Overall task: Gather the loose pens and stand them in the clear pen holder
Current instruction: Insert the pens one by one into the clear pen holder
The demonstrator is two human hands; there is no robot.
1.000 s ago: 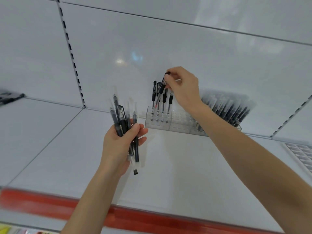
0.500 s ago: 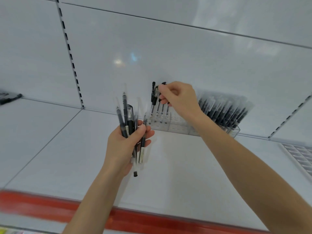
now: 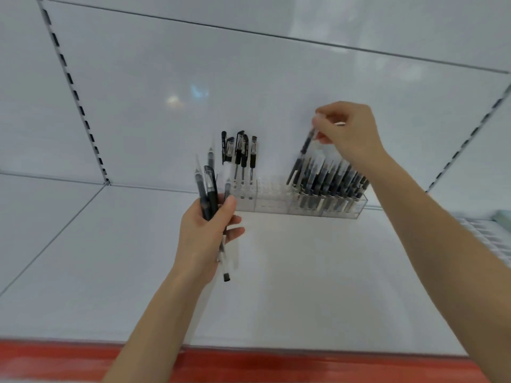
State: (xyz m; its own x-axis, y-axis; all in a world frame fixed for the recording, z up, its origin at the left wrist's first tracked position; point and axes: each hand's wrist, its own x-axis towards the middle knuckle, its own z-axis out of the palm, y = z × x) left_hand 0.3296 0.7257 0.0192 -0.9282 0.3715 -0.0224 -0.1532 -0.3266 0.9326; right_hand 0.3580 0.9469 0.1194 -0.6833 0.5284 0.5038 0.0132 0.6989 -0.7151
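Pens [image 3: 210, 189] sit bunched in the left hand [image 3: 206, 239], near the clear holder [image 3: 272, 199] at the back of the shelf [image 3: 318, 286]. The right hand [image 3: 347, 131] pinches one leaning pen [image 3: 301, 156] over the full end. It could slip or knock others over.

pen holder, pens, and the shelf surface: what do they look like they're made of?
Pen holder: clear rigid plastic, probably acrylic; the shelf shows through it. Pens in the left hand: plastic, with clear barrels and glossy black caps and grips. Shelf: smooth white, likely painted metal; its back panel reflects lights. The right hand pinches another clear-barrelled pen.
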